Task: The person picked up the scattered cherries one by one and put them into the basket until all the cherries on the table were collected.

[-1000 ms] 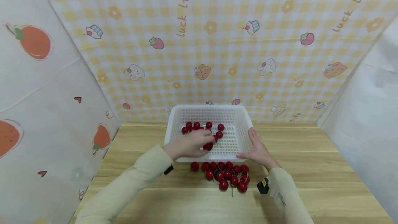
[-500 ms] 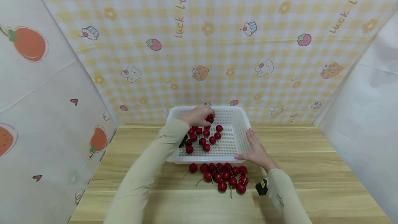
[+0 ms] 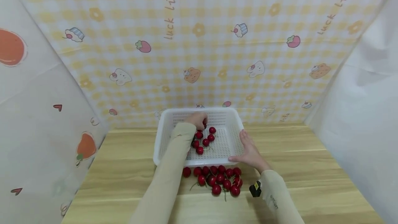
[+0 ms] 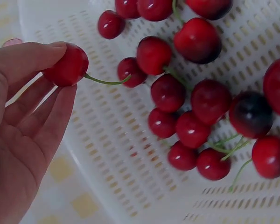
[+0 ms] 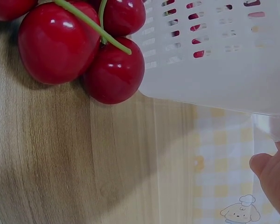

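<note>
My left hand [image 3: 196, 118] is over the back part of a white slotted plastic basket [image 3: 159, 137], its sleeve crossing the front rim. Between thumb and fingertips it pinches a red cherry [image 4: 72, 66] by its body, the green stem hanging free, as the left wrist view shows. Several more cherries [image 3: 206, 142] lie loose on the basket floor, some hidden beneath the forearm. My right hand [image 3: 251, 153] rests on the basket's front right corner, fingers stretched along the outer right side and thumb on the front rim. In the right wrist view only a fingertip [image 5: 270, 172] shows by the rim.
A cluster of cherries [image 3: 220, 178] with stems lies on the wooden table [image 3: 295, 172] right before the basket's front wall. Behind the basket rises a yellow checked cloth backdrop [image 3: 199, 58]; white cloth sheets [image 3: 34, 113] close off both sides.
My left hand has gone from the basket's front half to its back, then a little rightward. The right hand stays on the corner. The head view has turned slightly, shifting everything left.
</note>
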Motion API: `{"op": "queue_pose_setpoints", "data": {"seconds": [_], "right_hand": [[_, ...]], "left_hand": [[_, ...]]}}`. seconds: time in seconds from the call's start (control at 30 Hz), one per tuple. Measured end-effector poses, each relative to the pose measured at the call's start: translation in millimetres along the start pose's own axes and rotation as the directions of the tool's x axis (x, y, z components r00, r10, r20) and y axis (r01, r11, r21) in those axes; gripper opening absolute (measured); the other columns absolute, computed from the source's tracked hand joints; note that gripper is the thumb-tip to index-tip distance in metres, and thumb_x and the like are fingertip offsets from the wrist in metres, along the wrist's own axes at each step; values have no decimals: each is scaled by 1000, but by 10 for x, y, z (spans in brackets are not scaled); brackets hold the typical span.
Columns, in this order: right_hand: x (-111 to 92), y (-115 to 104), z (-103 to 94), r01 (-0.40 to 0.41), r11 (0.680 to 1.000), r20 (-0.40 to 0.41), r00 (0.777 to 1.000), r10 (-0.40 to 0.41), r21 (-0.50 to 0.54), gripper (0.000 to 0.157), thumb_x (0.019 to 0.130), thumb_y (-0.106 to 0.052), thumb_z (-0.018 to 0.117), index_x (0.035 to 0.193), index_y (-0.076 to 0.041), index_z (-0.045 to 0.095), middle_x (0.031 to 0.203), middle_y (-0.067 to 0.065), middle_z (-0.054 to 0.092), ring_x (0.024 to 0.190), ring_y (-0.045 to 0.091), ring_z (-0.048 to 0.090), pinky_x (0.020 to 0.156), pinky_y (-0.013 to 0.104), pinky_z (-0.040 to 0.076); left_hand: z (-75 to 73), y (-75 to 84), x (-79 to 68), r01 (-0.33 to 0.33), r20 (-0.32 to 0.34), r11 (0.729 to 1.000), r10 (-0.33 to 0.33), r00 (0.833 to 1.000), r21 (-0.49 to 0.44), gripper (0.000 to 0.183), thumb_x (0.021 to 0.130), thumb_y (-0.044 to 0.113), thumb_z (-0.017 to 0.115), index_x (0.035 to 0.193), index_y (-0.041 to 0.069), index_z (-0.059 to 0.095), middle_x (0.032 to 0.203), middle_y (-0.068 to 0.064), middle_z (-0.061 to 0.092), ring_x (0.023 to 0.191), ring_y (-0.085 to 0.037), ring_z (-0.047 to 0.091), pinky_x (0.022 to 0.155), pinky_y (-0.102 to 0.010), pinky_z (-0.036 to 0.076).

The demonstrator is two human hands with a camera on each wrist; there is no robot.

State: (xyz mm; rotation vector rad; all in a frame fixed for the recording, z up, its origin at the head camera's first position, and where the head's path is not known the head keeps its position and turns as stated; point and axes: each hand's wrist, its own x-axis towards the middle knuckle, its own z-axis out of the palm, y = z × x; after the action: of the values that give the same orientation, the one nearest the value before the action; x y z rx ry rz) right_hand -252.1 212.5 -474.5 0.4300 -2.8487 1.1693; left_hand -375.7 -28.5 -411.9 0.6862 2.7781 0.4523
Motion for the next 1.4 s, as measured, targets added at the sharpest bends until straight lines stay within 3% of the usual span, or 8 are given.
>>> {"op": "queue_pose_setpoints", "data": {"seconds": [0.33, 0.57, 0.67, 0.8, 0.93, 1.07, 1.27, 1.4], "right_hand": [[-2, -70, 63, 24, 999, 11, 1000, -24, -35, 121, 56, -47, 81, 141, 5, 14, 150, 20, 3, 137, 36, 1, 106, 59, 8], [13, -128, 69, 27, 999, 27, 999, -26, -40, 120, 57, -46, 81, 141, 6, 13, 150, 20, 3, 136, 37, 2, 106, 58, 9], [16, -148, 43, 33, 999, 37, 999, -31, -38, 120, 58, -45, 81, 141, 7, 11, 149, 21, 3, 136, 37, 2, 106, 57, 9], [19, -149, -16, 34, 999, 26, 999, -33, -24, 120, 58, -42, 82, 141, 7, 11, 149, 23, 3, 136, 38, 1, 106, 58, 9], [25, -120, -51, 23, 999, 22, 1000, -22, -41, 120, 57, -42, 82, 141, 8, 12, 149, 23, 3, 136, 38, 2, 106, 58, 9], [38, -100, -44, 21, 998, 24, 1000, -20, -52, 120, 57, -44, 81, 141, 8, 12, 149, 23, 4, 136, 38, 2, 106, 57, 9], [9, -98, -27, 14, 999, 26, 1000, -12, -52, 119, 58, -44, 81, 140, 9, 13, 148, 24, 3, 136, 40, 3, 106, 58, 10], [-18, -85, -27, 9, 999, 24, 1000, -8, -46, 119, 58, -43, 81, 140, 8, 12, 148, 24, 2, 135, 41, 3, 105, 60, 10]], "left_hand": [[69, -41, -121, 71, 8, 997, -71, 997, -26, 19, 77, 0, 64, 94, 9, 66, 90, -2, 60, 76, -16, 51, 65, -26, 45], [55, -60, -197, 109, 13, 990, -109, 994, -83, 30, 76, 3, 64, 106, 8, 63, 106, -4, 58, 82, -16, 51, 71, -29, 46], [-7, -63, -209, 76, 16, 995, -75, 997, -71, 30, 77, 2, 61, 106, 7, 62, 107, -4, 59, 84, -16, 52, 72, -28, 46], [-261, 78, -302, -34, 37, 999, 33, 999, 30, 28, 80, 4, 57, 108, 7, 60, 112, -6, 58, 96, -18, 54, 80, -30, 47], [-505, 301, -549, -155, 62, 977, 147, 987, 145, 29, 84, 10, 57, 113, 7, 58, 115, -7, 57, 103, -18, 52, 87, -31, 45], [-593, 437, -929, -265, 9, 937, 270, 963, 229, 29, 83, 16, 62, 111, 10, 60, 111, -5, 59, 94, -14, 55, 82, -25, 46], [-550, 494, -1516, -382, -62, 859, 425, 903, 341, 23, 80, 18, 66, 101, 12, 61, 96, 0, 60, 82, -10, 56, 72, -19, 48], [-439, 475, -1825, -416, -42, 824, 466, 884, 386, 20, 80, 21, 66, 97, 13, 61, 92, 2, 61, 81, -9, 57, 70, -18, 48]]}}
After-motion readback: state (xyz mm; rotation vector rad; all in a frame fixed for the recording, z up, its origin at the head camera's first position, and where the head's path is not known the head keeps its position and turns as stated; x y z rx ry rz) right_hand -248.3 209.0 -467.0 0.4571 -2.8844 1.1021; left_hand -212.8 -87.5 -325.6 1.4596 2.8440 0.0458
